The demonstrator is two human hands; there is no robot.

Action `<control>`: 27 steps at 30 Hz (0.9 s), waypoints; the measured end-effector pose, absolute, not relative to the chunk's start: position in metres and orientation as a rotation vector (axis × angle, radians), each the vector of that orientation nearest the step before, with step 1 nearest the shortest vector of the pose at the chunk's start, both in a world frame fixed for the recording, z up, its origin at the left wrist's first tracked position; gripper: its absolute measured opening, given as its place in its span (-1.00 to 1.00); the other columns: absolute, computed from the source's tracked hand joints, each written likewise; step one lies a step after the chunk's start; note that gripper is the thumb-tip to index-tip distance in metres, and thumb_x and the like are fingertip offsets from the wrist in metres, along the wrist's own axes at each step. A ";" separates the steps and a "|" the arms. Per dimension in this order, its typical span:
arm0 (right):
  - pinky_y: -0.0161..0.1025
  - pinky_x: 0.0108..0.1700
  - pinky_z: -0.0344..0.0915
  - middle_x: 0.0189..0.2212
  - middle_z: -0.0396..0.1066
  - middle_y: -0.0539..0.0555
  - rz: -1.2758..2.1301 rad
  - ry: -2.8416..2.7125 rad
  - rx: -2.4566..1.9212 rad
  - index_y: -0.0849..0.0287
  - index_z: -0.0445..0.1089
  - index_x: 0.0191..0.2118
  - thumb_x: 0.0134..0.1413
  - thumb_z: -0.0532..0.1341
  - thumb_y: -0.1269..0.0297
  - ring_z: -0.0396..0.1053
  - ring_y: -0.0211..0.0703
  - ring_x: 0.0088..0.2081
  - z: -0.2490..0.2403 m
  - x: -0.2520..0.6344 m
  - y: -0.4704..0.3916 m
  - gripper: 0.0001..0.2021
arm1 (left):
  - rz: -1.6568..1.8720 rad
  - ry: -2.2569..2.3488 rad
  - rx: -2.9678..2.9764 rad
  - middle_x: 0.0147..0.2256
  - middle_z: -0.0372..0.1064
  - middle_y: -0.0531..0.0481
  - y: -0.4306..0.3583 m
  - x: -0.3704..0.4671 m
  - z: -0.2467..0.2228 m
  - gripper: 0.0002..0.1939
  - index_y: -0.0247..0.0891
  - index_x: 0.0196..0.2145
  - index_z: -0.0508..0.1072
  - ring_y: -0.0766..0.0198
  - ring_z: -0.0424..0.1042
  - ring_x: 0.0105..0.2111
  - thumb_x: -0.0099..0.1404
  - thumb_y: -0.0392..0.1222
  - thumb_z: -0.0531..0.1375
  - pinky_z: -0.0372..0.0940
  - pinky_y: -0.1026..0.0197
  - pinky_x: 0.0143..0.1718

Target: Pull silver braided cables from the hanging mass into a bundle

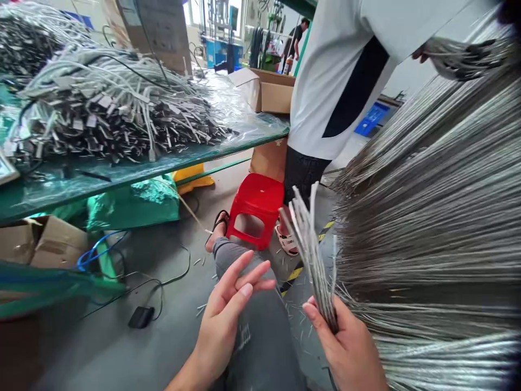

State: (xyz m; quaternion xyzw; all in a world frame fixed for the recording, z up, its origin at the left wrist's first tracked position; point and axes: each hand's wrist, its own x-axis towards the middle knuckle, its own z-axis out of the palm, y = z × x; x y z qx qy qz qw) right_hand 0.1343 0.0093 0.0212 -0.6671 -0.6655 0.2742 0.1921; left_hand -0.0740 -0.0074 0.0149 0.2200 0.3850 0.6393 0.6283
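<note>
In my right hand is a bundle of thin grey cables, gripped near its lower end so that the loose ends fan upward. My left hand hangs over my grey-trousered leg, palm partly turned up and fingers apart, holding nothing. A gap separates it from the bundle. Just right of my right hand, a great mass of long grey cables stretches off to the right edge. Where the cables of the bundle end below my grip is hidden by the hand.
A co-worker stands ahead, a hand on another cable bunch. A red stool is on the floor. At left, a green-topped table bears a heap of cables with tags. A black foot pedal lies below.
</note>
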 end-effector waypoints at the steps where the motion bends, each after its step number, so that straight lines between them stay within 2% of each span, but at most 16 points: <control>1: -0.29 -0.40 0.27 -0.44 0.55 0.06 0.747 -1.934 -1.900 0.08 0.41 -0.27 0.17 0.05 -0.22 0.50 -0.03 -0.38 0.018 0.134 0.009 -0.54 | 1.483 0.894 0.516 0.05 0.48 -0.17 -0.009 -0.077 0.016 -0.56 -0.15 0.17 0.35 0.01 0.53 -0.08 0.35 -0.13 0.17 0.19 -0.06 0.13; 5: -0.26 -0.43 0.26 -0.43 0.56 0.04 0.589 -2.201 -1.978 0.04 0.40 -0.25 0.26 0.00 -0.12 0.54 0.00 -0.38 0.000 0.131 0.003 -0.61 | 1.545 0.928 0.565 -0.03 0.54 -0.12 -0.014 -0.086 0.020 -0.61 -0.09 0.13 0.38 0.13 0.57 -0.21 0.36 -0.16 0.16 0.30 0.04 0.01; 9: -0.26 -0.47 0.20 -0.47 0.56 -0.03 0.488 -2.485 -1.991 0.00 0.38 -0.24 0.30 0.05 0.10 0.56 0.01 -0.41 -0.018 0.128 -0.002 -0.79 | 1.600 0.985 0.600 -0.15 0.60 -0.11 -0.017 -0.094 0.021 -0.66 -0.13 0.09 0.41 0.20 0.57 -0.32 0.37 -0.19 0.16 0.35 0.12 -0.09; 13: -0.24 -0.49 0.15 -0.45 0.56 -0.09 0.476 -2.624 -1.892 -0.02 0.35 -0.26 0.29 0.09 0.21 0.57 0.01 -0.40 -0.026 0.124 -0.003 -0.88 | 1.631 1.020 0.649 -0.20 0.61 -0.08 -0.019 -0.099 0.021 -0.68 -0.14 0.07 0.42 0.23 0.56 -0.38 0.37 -0.19 0.16 0.37 0.15 -0.16; 27: -0.23 -0.49 0.12 -0.47 0.55 -0.09 0.450 -2.624 -1.932 -0.02 0.34 -0.26 0.31 0.09 0.20 0.56 0.00 -0.40 -0.027 0.123 -0.007 -0.88 | 1.650 1.019 0.699 -0.29 0.62 -0.03 -0.018 -0.095 0.024 -0.70 -0.11 0.04 0.45 0.28 0.55 -0.45 0.36 -0.19 0.17 0.38 0.20 -0.24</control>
